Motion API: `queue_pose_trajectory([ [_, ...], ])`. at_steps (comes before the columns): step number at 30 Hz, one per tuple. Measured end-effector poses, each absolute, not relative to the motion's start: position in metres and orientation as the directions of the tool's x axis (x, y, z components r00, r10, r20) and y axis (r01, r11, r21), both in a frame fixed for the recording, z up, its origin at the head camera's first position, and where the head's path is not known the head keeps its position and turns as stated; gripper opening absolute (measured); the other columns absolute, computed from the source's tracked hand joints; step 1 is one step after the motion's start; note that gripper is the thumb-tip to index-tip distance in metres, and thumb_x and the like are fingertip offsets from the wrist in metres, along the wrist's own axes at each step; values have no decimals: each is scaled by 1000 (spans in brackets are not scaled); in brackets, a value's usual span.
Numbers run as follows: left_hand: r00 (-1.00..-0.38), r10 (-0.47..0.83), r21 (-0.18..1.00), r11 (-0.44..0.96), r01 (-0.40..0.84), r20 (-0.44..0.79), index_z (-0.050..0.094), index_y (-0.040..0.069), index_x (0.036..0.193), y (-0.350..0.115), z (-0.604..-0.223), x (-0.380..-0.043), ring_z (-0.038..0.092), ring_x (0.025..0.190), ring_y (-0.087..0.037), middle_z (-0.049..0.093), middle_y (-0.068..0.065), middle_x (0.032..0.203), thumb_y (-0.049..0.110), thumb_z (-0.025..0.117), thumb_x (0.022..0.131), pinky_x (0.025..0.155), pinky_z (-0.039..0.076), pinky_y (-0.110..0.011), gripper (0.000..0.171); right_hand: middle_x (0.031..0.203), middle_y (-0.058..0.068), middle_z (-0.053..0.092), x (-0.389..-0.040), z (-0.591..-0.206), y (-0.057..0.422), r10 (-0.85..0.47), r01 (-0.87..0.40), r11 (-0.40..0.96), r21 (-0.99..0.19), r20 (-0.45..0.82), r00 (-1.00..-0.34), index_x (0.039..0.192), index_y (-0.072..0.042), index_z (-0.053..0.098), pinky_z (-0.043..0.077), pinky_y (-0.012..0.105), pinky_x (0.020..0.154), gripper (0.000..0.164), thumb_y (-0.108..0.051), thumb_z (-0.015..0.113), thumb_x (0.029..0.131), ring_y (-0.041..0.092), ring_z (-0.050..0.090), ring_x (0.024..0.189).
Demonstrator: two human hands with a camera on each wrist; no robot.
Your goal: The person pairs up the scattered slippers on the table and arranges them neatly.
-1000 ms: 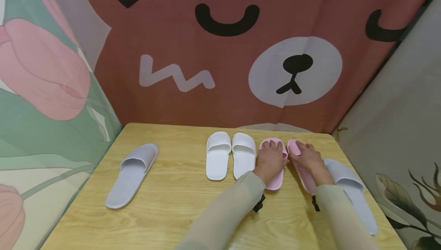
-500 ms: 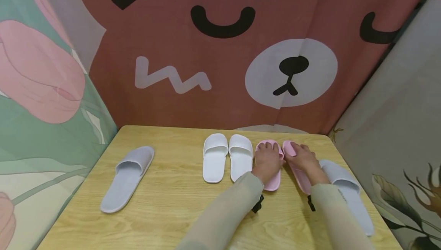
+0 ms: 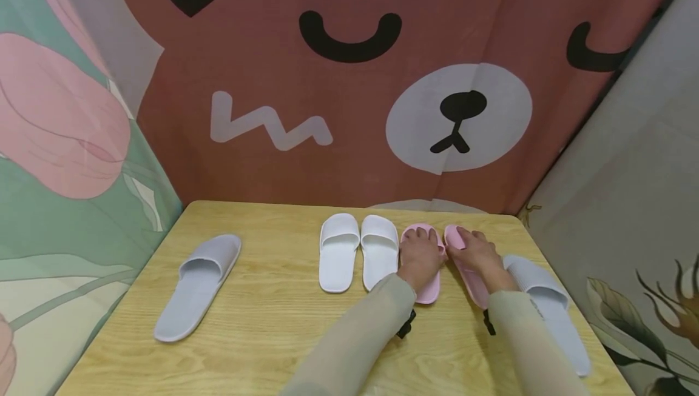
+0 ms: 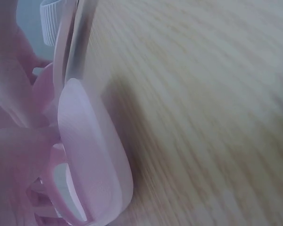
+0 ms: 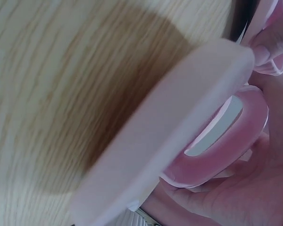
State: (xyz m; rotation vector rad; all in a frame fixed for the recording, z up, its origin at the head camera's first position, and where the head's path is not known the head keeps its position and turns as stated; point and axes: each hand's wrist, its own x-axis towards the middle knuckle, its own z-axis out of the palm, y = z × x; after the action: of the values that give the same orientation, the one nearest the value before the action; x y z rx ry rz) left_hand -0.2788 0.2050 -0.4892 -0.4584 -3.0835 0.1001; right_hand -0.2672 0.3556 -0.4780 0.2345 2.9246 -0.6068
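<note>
A pair of pink slippers lies toward the back right of the wooden table. My left hand (image 3: 420, 259) grips the strap of the left pink slipper (image 3: 428, 294), fingers over its top. With thumb and fingers, my right hand (image 3: 480, 258) holds the right pink slipper (image 3: 477, 290) by its strap; this one slants, heel toward the right. In the left wrist view the sole edge of a pink slipper (image 4: 96, 155) stands over its shadow on the wood. The right wrist view shows a pink slipper (image 5: 165, 127) tilted close above the tabletop, fingers behind its strap.
Two white slippers (image 3: 337, 268) stand side by side just left of the pink pair. A single grey slipper (image 3: 191, 299) lies at the table's left, another grey slipper (image 3: 554, 311) at the right beside my right forearm. A bear-print curtain (image 3: 273, 171) hangs behind the table (image 3: 246, 347).
The head view has shifted slightly, so everything sits a little further left. Both hands stay on the pink slippers, which are slightly closer to the white pair.
</note>
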Motion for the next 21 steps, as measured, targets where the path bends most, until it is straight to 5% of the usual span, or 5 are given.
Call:
queue_pose_trajectory([
  [21,-950,308,-90,949,304,42,37,29,157,205,-490,-284,53,121,-29,50,-5,142,73,43,95,84,55,-39,76,160,34,14,-279,-482,350,166,232,899,-371,-201,-965,162,-13,21,27,77,104,80,-56,48,100,64,22,137],
])
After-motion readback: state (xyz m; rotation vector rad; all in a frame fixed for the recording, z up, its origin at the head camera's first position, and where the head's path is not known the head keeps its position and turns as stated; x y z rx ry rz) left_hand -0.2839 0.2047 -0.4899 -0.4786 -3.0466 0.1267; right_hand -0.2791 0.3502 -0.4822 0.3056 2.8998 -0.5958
